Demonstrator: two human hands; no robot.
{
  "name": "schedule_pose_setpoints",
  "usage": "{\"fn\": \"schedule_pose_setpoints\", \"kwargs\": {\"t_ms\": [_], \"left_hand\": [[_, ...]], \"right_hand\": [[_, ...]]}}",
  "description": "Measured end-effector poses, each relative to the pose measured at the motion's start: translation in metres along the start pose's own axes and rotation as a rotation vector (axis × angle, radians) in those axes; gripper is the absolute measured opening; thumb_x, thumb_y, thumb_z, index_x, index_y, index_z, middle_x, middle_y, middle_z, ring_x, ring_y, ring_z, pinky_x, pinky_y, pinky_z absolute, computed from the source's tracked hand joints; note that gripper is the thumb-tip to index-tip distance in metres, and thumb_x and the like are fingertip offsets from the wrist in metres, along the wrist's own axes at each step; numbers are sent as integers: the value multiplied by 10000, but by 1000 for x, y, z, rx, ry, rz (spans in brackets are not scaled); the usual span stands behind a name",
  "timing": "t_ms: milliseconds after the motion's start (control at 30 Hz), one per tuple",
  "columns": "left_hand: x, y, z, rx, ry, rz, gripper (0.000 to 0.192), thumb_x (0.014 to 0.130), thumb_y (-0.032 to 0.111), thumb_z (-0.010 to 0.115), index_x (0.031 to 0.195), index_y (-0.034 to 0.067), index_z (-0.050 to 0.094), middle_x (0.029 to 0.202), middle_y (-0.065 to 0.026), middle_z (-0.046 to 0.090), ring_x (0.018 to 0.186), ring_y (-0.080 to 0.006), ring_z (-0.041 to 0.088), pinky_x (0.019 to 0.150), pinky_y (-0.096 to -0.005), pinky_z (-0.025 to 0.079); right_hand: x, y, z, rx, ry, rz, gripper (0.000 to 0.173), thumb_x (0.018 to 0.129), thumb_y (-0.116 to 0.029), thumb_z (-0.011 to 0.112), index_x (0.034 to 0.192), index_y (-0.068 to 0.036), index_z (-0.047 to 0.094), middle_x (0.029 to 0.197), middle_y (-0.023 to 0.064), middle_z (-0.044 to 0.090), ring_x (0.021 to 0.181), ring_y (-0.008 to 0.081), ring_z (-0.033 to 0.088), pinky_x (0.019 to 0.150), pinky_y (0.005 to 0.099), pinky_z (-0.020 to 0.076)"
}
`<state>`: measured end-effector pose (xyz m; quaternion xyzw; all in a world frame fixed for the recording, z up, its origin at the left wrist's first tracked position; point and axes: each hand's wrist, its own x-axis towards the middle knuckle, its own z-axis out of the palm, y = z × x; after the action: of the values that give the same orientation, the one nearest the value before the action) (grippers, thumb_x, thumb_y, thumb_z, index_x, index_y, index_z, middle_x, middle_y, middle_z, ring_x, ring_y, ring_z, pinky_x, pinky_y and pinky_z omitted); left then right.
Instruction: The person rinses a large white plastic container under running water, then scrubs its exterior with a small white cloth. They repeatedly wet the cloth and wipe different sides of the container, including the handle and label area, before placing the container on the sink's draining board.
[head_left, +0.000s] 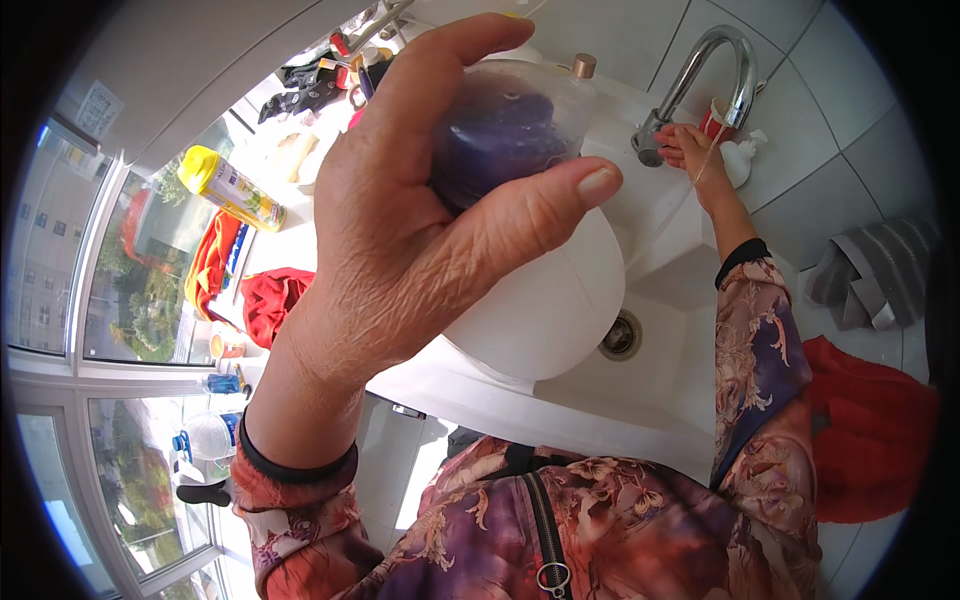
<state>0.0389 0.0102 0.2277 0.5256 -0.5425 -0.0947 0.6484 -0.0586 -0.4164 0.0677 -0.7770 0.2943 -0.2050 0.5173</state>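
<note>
Close to the camera, my left hand (390, 217) is wrapped around a rounded, clear container with purple contents (499, 135). A small rose-gold cap (583, 66) shows just past it; whether it belongs to that container I cannot tell. My right hand (694, 154) is at the base of the chrome gooseneck faucet (701, 67), its fingers by the handle. A thin water stream (667, 221) falls from the spout past my right wrist. Beneath my left hand, a white round vessel (559, 307) covers part of the white sink (667, 367), beside the drain (621, 334).
Behind the faucet stand a red cup (714, 116) and a white bottle (739, 161). Leftward lie a yellow spray can (232, 187), red cloth (274, 304) and a large water bottle (210, 436) near the windows. Grey striped cloth (877, 270) and red fabric (862, 435) are at right.
</note>
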Motion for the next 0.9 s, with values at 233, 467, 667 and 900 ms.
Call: {"fn": "schedule_pose_setpoints", "kwargs": {"t_ms": [233, 467, 667, 900], "left_hand": [[6, 4, 8, 177, -30, -7, 762, 874, 220, 860, 1477, -27, 465, 1195, -144, 704, 1066, -192, 691, 938, -311, 546], [13, -16, -29, -115, -331, -42, 968, 901, 114, 822, 1643, 40, 204, 1336, -154, 635, 1151, -216, 655, 979, -337, 535], [12, -34, -46, 326, -214, 183, 953, 720, 389, 946, 1470, -7, 512, 1155, -193, 711, 1072, -289, 712, 947, -382, 553], [7, -53, -64, 108, -278, 37, 895, 718, 391, 940, 1436, -5, 579, 1326, -199, 664, 1242, -309, 647, 1066, -423, 498]], "right_hand": [[-78, -11, 22, 116, -71, 123, 361, 1073, -313, 550, 1305, -43, 607, 1181, 62, 695, 1063, 174, 670, 949, 327, 530], [-183, -7, 47, 182, -189, 325, 375, 1050, -250, 575, 1344, -18, 584, 1178, 114, 686, 996, 190, 698, 874, 334, 578], [-249, -5, 32, 383, -205, 385, 407, 1040, -258, 604, 1379, -34, 577, 1245, 121, 685, 1105, 219, 674, 974, 367, 539], [-320, 24, 53, -435, -62, 247, 457, 938, -253, 719, 1330, -28, 650, 1385, 176, 648, 1247, 360, 607, 1102, 425, 445]]}}
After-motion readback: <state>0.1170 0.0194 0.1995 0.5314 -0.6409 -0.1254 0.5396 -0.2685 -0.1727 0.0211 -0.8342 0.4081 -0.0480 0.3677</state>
